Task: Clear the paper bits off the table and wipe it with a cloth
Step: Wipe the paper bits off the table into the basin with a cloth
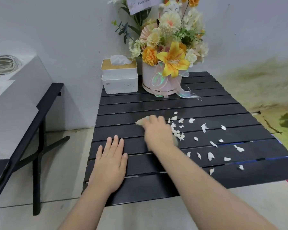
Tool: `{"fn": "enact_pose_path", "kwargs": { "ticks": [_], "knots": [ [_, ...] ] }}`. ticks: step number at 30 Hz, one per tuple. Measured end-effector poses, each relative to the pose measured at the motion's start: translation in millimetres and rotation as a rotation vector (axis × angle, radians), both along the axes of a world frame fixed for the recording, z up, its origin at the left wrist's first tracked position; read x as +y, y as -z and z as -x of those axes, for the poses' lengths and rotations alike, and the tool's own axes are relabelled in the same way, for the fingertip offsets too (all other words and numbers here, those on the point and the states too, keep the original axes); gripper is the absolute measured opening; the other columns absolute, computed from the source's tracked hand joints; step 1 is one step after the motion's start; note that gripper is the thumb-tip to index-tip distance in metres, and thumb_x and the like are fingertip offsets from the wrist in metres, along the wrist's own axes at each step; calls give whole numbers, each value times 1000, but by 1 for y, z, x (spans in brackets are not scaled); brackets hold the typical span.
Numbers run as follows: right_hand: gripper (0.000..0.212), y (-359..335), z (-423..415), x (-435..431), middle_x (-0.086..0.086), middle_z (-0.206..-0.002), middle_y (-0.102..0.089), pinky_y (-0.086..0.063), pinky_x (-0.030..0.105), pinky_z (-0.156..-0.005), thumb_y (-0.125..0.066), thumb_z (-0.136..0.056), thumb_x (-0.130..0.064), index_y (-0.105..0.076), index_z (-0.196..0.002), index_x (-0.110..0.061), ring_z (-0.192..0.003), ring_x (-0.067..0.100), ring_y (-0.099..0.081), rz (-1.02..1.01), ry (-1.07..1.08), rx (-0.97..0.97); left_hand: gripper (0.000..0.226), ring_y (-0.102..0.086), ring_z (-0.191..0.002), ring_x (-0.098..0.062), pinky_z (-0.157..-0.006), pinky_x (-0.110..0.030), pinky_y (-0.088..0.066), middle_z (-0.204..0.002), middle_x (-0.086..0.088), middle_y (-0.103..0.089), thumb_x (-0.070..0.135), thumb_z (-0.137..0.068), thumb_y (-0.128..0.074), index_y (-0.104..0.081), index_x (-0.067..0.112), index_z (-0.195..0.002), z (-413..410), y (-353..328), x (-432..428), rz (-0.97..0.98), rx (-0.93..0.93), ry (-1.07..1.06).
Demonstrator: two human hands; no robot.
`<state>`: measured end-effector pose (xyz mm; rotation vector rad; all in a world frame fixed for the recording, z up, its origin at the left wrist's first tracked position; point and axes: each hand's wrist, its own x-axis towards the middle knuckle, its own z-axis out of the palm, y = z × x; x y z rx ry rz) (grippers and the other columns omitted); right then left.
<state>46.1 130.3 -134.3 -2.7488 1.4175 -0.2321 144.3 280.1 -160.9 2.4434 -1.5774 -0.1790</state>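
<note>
Several white paper bits (204,127) lie scattered over the right half of the black slatted table (156,102). My right hand (156,130) is blurred near the table's middle, pressed on a pale cloth (140,122) that peeks out at its left side and under the wrist. A small heap of paper bits (178,133) sits right against that hand. My left hand (111,161) rests flat on the table's front left, fingers spread, holding nothing.
A white tissue box (119,77) and a flower arrangement in a white pot (161,80) stand at the table's back edge against the wall. A black folding bench (38,117) stands to the left. Stained floor lies to the right.
</note>
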Motion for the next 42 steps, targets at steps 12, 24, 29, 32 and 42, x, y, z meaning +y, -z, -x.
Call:
{"fn": "enact_pose_path", "kwargs": {
  "ticks": [12,24,29,32,42],
  "knots": [
    [56,-4,15,23,2,-127,-42,-36,37,-73,-60,-79,-10,-40,-129,-24,-111,27,-35,-37,-179,-28,53,17,-141,-5,-116,-32,7,-157,10,6,38,-97,-13,0,27,-147,-2,3,-1,-4,24,-3],
    [34,-18,88,83,-4,-106,-58,-41,32,-55,-60,-79,-21,-56,-112,-30,-90,23,-52,120,-148,-133,52,4,-146,-19,-118,-38,-3,-159,3,-3,33,-98,-16,-8,21,-148,60,-3,7,-2,18,-63],
    [37,-5,113,69,-10,-110,-65,-46,31,-59,-73,-70,-25,-64,-106,-33,-81,22,-60,191,-190,-90,53,7,-145,-18,-119,-39,-2,-159,3,0,34,-97,-12,-5,21,-148,57,-1,5,-27,7,-63],
    [43,-4,143,17,-8,-132,-48,-41,38,-75,-57,-86,-16,-47,-125,-32,-103,28,-46,91,-2,-40,54,7,-146,-19,-119,-40,-2,-159,2,-1,34,-96,-11,-5,21,-148,59,-1,5,-29,2,-63],
    [50,-2,102,90,-11,-123,-59,-43,30,-63,-67,-65,-23,-58,-111,-40,-91,21,-58,149,-336,-54,53,9,-145,-16,-119,-38,1,-159,6,2,34,-97,-12,-5,22,-148,58,0,6,-20,13,-61]
  ]
}}
